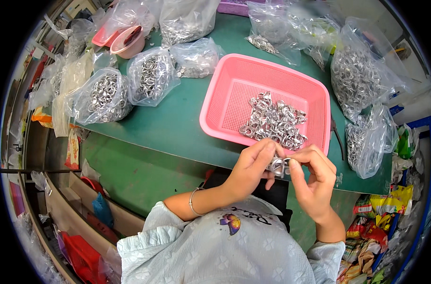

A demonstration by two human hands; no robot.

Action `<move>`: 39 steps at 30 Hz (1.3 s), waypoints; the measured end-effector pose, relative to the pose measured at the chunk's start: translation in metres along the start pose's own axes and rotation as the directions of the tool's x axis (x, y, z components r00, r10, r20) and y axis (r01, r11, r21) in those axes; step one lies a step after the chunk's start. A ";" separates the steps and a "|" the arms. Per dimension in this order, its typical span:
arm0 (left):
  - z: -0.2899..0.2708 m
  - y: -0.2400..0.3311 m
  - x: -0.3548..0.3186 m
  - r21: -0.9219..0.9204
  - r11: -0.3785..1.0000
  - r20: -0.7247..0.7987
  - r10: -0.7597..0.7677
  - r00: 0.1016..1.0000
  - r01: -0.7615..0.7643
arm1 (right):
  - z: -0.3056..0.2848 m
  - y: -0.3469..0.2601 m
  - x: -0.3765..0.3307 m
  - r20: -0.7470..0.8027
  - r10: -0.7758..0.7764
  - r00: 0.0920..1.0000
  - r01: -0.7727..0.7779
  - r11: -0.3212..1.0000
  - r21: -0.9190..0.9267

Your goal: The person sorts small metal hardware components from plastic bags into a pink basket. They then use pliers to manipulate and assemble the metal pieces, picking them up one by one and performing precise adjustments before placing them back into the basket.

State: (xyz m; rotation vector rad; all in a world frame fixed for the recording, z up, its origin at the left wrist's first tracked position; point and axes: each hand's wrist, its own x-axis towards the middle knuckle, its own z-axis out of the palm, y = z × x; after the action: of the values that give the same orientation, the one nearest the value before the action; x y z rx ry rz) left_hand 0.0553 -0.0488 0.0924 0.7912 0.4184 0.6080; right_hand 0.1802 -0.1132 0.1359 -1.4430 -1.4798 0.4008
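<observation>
Just in front of the pink basket's [208, 102] near rim, my two hands meet over small silver metal pieces [276, 166] that look like rings. My left hand [247, 171] is closed around several of them. My right hand [315, 182] pinches one ring-like piece [287, 162] between thumb and forefinger, right beside the left fingertips. The exact shape of the held pieces is partly hidden by my fingers. Inside the basket, a loose heap of similar silver pieces [274, 120] lies toward the near right side.
Clear plastic bags of silver pieces stand on the green table [177, 135]: one bag [106, 97] at left, another bag [359, 71] at right. A pink bowl [128, 42] sits at the far left. A dark, thin tool [337, 137] lies right of the basket. A blue rack [421, 189] stands at right.
</observation>
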 end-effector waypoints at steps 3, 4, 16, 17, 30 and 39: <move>-0.007 0.001 0.001 -0.009 1.000 0.060 -0.009 0.998 0.009 | 0.001 0.003 0.001 0.008 -0.090 0.996 0.091 0.995 -0.035; -0.005 0.003 0.000 -0.069 0.996 0.046 -0.048 0.998 0.052 | 0.001 0.002 0.001 0.009 -0.083 0.997 0.083 0.996 -0.031; -0.004 0.004 0.004 -0.297 0.920 0.082 -0.243 0.966 0.257 | 0.005 0.004 -0.001 0.036 0.019 0.999 -0.022 0.996 0.081; -0.003 0.006 0.003 -0.296 0.911 0.094 -0.272 0.958 0.288 | 0.005 0.006 -0.002 0.044 0.047 0.998 -0.052 0.990 0.130; -0.013 0.009 0.006 -0.311 0.796 0.312 -0.431 0.847 0.519 | -0.011 0.007 0.012 0.306 0.074 0.949 -0.149 0.962 0.229; -0.007 0.001 0.006 -0.135 0.990 0.148 -0.005 0.989 0.025 | -0.021 -0.009 0.026 0.319 0.057 0.946 -0.042 0.998 -0.053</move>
State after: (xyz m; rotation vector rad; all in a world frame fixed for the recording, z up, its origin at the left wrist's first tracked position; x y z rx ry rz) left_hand 0.0560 -0.0408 0.0881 0.6958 0.2440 0.5543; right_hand 0.1966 -0.1005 0.1633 -1.5050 -1.7214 0.6613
